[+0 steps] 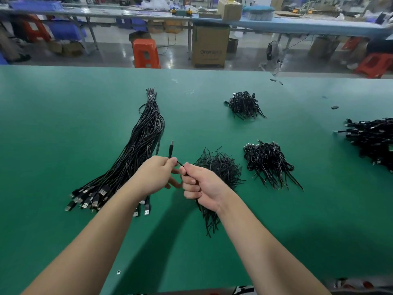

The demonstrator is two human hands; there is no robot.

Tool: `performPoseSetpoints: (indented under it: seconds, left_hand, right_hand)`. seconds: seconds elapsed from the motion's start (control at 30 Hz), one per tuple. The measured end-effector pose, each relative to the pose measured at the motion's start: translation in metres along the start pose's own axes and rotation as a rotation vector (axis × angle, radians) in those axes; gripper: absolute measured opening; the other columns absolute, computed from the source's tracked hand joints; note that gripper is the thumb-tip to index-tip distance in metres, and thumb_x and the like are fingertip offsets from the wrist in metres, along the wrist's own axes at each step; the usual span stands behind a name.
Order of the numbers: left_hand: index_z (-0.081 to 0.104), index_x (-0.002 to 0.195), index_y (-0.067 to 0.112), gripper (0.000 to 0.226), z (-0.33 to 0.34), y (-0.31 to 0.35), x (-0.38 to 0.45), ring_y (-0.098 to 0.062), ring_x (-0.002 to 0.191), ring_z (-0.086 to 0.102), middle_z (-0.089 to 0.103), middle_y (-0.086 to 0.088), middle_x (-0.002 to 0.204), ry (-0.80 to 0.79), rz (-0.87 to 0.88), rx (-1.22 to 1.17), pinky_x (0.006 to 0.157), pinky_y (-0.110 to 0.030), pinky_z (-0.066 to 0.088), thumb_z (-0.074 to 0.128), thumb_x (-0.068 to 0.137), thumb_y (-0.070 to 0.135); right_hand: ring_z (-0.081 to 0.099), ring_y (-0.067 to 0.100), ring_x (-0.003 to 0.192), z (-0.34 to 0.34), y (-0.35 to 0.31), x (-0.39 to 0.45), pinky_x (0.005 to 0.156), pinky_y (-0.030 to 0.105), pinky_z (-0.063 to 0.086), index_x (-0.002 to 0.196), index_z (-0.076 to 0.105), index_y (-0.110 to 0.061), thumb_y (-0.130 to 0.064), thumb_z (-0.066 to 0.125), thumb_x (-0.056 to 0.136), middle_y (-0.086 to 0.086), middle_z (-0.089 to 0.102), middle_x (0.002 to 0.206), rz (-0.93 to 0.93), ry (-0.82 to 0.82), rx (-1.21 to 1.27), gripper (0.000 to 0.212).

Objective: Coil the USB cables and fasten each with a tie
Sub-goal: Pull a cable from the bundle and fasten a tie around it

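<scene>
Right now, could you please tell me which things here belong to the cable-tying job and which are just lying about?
Job:
left hand and right hand holding one black USB cable
long bundle of uncoiled black cables
heap of thin black ties
piles of coiled black cables

Lying about:
orange plastic stool
brown cardboard box

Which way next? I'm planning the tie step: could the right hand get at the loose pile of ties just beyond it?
Probably yes. The pile of ties lies on the green table right behind the right hand, nothing between them. But that hand grips a cable shared with the left hand, so it must let go first.
</scene>
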State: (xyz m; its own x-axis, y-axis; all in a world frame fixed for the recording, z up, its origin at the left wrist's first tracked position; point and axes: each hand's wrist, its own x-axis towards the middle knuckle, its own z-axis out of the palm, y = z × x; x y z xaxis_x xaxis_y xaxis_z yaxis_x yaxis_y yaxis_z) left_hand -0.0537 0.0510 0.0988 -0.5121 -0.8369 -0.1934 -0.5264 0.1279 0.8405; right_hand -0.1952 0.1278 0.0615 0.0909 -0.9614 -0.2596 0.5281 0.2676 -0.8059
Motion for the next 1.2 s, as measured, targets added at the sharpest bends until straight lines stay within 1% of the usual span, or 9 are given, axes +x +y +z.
performPoseSetpoints:
  seconds: [0.1,0.17,0.37,0.53,0.63,0.77,0.9,1.03,1.2]
  left_hand:
    - [0.070,0.086,0.010,0.039,0.010,-0.004,0.004,-0.024,0.088,0.073,0.075,-0.007,0.087,0.155,0.025,0.029,0.089,-0.046,0.055,0.043,0.106,0.031]
    - [0.068,0.090,0.013,0.034,0.018,-0.001,0.005,-0.022,0.095,0.072,0.074,-0.008,0.086,0.190,0.006,-0.178,0.092,-0.046,0.055,0.042,0.107,0.028]
    - [0.061,0.104,-0.004,0.041,0.017,0.010,0.008,-0.022,0.075,0.075,0.077,-0.013,0.087,0.109,-0.102,-0.936,0.059,-0.026,0.058,0.034,0.109,0.027]
    - [0.061,0.094,0.006,0.029,0.015,0.011,0.007,-0.009,0.043,0.041,0.058,0.002,0.067,0.048,-0.040,-1.077,0.046,-0.020,0.041,0.043,0.106,0.025]
    - [0.060,0.093,0.009,0.026,0.013,0.011,0.007,-0.008,0.043,0.036,0.054,0.004,0.067,0.015,-0.013,-1.049,0.046,-0.020,0.036,0.045,0.106,0.026]
    - [0.057,0.087,0.013,0.027,0.016,0.012,0.004,-0.011,0.046,0.041,0.051,0.003,0.066,-0.024,-0.001,-1.012,0.047,-0.022,0.037,0.044,0.105,0.030]
    - [0.053,0.081,0.010,0.032,0.019,0.014,0.002,-0.019,0.059,0.064,0.062,-0.005,0.069,-0.088,0.010,-1.045,0.056,-0.026,0.054,0.044,0.105,0.029]
    - [0.058,0.077,0.009,0.030,0.011,0.014,-0.003,-0.028,0.071,0.070,0.068,-0.014,0.078,-0.242,0.019,-0.949,0.064,-0.033,0.059,0.054,0.094,0.033]
    - [0.065,0.073,0.010,0.032,0.004,0.016,-0.009,-0.032,0.073,0.070,0.068,-0.017,0.082,-0.395,0.014,-0.803,0.068,-0.034,0.058,0.054,0.094,0.031]
  right_hand:
    - [0.026,0.005,0.045,0.004,0.004,0.000,0.041,0.017,0.023,0.084,0.055,-0.017,-0.030,0.045,0.107,-0.007,0.035,0.059,0.002,-0.021,-0.052,0.029]
    - [0.031,0.006,0.046,0.005,0.004,-0.001,0.043,0.017,0.030,0.084,0.055,-0.016,-0.028,0.045,0.107,-0.006,0.040,0.059,-0.017,-0.047,-0.097,0.028]
    - [0.049,0.013,0.056,0.004,0.009,-0.006,0.056,0.024,0.048,0.081,0.059,-0.011,-0.017,0.045,0.108,-0.001,0.055,0.062,-0.110,0.106,-0.520,0.030]
    - [0.060,0.006,0.066,0.006,0.008,-0.008,0.069,0.019,0.050,0.083,0.061,-0.012,-0.013,0.044,0.107,0.004,0.069,0.075,-0.172,0.165,-0.709,0.029]
    - [0.068,0.013,0.084,0.008,0.007,-0.009,0.087,0.034,0.056,0.108,0.065,-0.012,-0.014,0.052,0.103,0.004,0.075,0.098,-0.207,0.187,-0.769,0.014]
    - [0.066,0.029,0.111,0.015,0.005,-0.006,0.103,0.045,0.050,0.134,0.053,-0.023,-0.015,0.070,0.093,0.001,0.070,0.116,-0.233,0.136,-0.583,0.045]
    - [0.058,0.007,0.077,0.015,0.005,-0.004,0.084,0.027,0.051,0.097,0.065,-0.013,-0.010,0.078,0.085,-0.013,0.061,0.077,-0.328,0.223,-0.489,0.018]
    - [0.039,0.006,0.063,0.006,0.002,-0.005,0.072,0.025,0.041,0.082,0.051,-0.018,-0.001,0.078,0.080,-0.018,0.038,0.062,-0.328,0.209,-0.478,0.032]
    - [0.036,0.002,0.055,0.000,0.008,-0.005,0.065,0.016,0.041,0.075,0.039,-0.022,-0.001,0.075,0.078,-0.018,0.033,0.055,-0.306,0.183,-0.571,0.042]
